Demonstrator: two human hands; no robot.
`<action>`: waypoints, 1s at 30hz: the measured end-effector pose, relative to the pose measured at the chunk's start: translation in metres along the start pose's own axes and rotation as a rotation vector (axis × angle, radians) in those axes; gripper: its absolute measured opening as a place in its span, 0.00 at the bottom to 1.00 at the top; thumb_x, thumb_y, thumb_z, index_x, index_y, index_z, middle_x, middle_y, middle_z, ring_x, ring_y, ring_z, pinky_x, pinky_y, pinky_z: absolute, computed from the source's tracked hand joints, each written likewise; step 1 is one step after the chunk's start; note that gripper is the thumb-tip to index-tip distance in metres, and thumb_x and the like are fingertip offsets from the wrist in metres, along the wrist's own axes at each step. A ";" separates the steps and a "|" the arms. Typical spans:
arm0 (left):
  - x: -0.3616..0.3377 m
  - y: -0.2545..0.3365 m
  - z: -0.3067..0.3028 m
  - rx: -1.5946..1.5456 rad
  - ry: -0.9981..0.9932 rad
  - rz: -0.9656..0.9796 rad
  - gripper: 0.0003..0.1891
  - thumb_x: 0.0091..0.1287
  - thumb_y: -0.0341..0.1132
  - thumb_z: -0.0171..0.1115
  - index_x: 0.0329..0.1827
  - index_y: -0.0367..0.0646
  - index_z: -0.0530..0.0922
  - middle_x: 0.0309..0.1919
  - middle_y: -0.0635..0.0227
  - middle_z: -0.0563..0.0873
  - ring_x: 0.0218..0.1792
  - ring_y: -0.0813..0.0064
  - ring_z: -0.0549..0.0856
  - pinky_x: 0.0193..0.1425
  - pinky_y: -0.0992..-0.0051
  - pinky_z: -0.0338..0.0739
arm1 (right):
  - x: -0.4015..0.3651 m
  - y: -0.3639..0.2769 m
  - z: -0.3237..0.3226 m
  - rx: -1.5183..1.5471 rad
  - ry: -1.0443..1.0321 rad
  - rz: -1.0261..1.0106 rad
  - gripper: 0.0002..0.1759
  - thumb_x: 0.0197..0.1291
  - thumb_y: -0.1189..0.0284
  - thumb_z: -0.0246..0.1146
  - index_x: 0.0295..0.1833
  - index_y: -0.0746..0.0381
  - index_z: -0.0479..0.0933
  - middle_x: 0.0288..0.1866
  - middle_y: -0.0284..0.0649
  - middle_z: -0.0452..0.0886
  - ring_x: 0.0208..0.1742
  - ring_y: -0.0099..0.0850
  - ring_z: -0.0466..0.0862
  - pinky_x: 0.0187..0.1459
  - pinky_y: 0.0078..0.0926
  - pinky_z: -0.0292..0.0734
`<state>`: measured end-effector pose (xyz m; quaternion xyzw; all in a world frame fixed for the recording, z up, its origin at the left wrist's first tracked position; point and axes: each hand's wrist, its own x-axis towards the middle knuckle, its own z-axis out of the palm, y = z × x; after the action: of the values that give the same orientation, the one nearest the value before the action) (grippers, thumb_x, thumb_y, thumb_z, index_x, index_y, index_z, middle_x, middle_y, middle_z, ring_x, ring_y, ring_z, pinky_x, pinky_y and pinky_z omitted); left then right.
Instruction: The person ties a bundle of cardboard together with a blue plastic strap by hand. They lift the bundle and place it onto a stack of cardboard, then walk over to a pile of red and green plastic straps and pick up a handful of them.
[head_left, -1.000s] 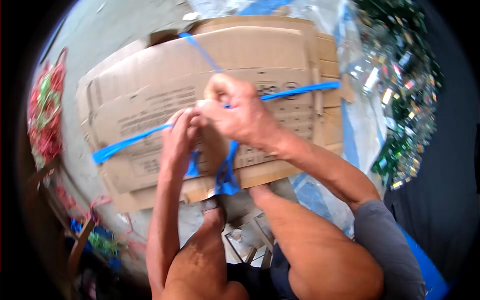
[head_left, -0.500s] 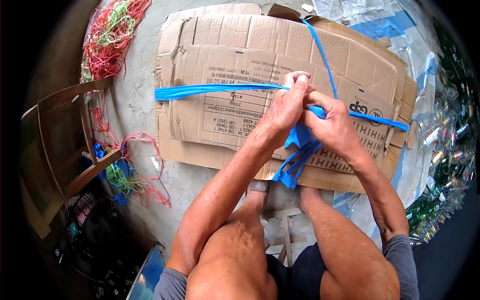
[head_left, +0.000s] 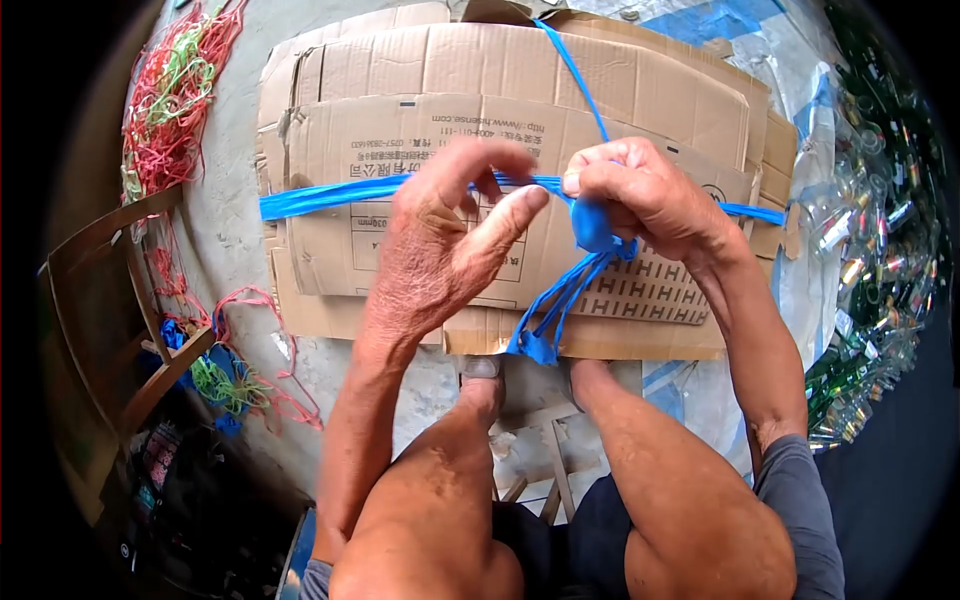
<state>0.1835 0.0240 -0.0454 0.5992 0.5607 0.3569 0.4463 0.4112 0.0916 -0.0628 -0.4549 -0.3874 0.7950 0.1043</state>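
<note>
While my bare legs [head_left: 420, 500] take up the nearest part of the view, my feet [head_left: 482, 372] rest at the near edge of the cardboard stack [head_left: 400, 65], which lies flat on the floor [head_left: 380, 385]. Just inside that edge, the bunched loose ends [head_left: 540, 335] of the blue strap [head_left: 320, 197] trail over the printed top sheet. Farther in, my right hand [head_left: 655, 195] has its grip closed on the strap, with a blurred blue bulge [head_left: 592, 225] hanging below my fingers. My left hand [head_left: 430, 245] is above the strap, grip wide, thumb and fingers apart; whether it touches the strap, I cannot tell. The strap runs from the left edge to the right, and one strand reaches the far edge. Beyond the right edge lie glass bottles [head_left: 880, 240]; past the far left corner, tangled red and green string [head_left: 175, 100].
</note>
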 end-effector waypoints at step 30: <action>0.073 -0.053 -0.020 -0.689 0.288 -0.044 0.19 0.87 0.42 0.53 0.32 0.46 0.73 0.26 0.79 0.72 0.25 0.86 0.64 0.28 0.78 0.57 | -0.005 0.026 -0.026 0.523 -0.027 -0.194 0.20 0.86 0.59 0.52 0.44 0.61 0.78 0.19 0.19 0.57 0.19 0.14 0.53 0.21 0.18 0.49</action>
<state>0.1545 0.0976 -0.0928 0.3455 0.4775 0.5954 0.5460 0.4394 0.0853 -0.0853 -0.3626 -0.2121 0.8604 0.2885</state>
